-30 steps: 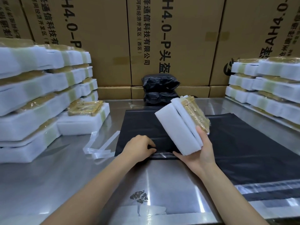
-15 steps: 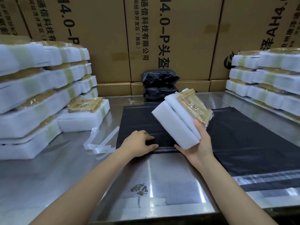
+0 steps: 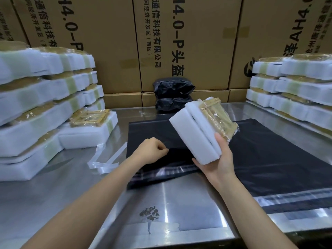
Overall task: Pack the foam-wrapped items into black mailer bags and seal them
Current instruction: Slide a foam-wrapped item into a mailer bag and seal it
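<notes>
My right hand (image 3: 218, 161) grips a foam-wrapped item (image 3: 197, 133), white foam around a plastic-covered wooden piece, tilted above the table's middle. Below it lies a flat black mailer bag (image 3: 143, 130) on top of more black bags (image 3: 278, 159). My left hand (image 3: 152, 152) pinches the bag's upper layer near its mouth and holds it lifted, so the opening gapes under the foam item. The bag's shiny adhesive strip (image 3: 161, 172) runs along the near edge.
Stacks of foam-wrapped items stand at the left (image 3: 36, 105) and right (image 3: 296, 87). Two filled black bags (image 3: 173, 95) lie at the back against cardboard boxes (image 3: 179, 42). Clear peeled strips (image 3: 106, 159) lie left of the bag on the steel table (image 3: 179, 203).
My left hand went from resting flat on the bag's edge to pinching and lifting its top layer, opening the mouth. The foam item stayed about where it was in my right hand.
</notes>
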Available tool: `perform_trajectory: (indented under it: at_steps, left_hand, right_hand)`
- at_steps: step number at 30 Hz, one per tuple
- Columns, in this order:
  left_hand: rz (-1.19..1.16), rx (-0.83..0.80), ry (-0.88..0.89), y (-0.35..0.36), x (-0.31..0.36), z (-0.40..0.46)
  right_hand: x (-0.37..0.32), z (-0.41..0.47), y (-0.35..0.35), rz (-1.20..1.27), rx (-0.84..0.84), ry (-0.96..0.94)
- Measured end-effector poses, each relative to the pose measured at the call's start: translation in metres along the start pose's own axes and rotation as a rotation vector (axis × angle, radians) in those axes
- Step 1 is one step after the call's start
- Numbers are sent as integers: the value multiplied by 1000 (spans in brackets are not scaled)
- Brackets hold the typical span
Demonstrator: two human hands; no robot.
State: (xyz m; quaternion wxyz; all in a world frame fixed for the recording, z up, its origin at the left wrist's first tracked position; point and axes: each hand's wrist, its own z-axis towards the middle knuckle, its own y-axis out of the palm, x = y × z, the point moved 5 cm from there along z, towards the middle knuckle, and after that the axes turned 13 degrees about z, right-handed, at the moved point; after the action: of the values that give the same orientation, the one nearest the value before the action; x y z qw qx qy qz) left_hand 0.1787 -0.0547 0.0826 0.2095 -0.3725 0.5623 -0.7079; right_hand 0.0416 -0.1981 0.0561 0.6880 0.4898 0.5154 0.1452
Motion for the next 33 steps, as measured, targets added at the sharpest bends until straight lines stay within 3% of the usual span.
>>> perform_trajectory:
  at_steps: [3, 7, 10, 13, 15, 19, 27, 33]
  left_hand:
    - [-161, 26, -83, 3, -7, 6]
    - [-197, 140, -212, 1, -10, 9]
    - [-395, 215, -323, -6, -19, 16]
    - [-601, 189, -341, -4, -28, 28]
    - [-597, 211, -315, -5, -33, 29]
    - [-802, 347, -300, -16, -39, 28]
    - [-427, 547, -18, -52, 2, 31]
    - [-32, 444, 101, -64, 22, 31]
  right_hand:
    - [-8, -4, 5, -58, -52, -76]
    - [-24, -12, 12, -293, -194, -126]
    - [-37, -26, 19, -503, -380, -85]
    - [-44, -38, 18, -721, -475, -13]
    - [-48, -45, 17, -755, -491, 22]
    - [-57, -48, 10, -759, -430, 72]
    - [-55, -34, -6, -744, -336, 284]
    - [-62, -24, -18, -724, -219, 336]
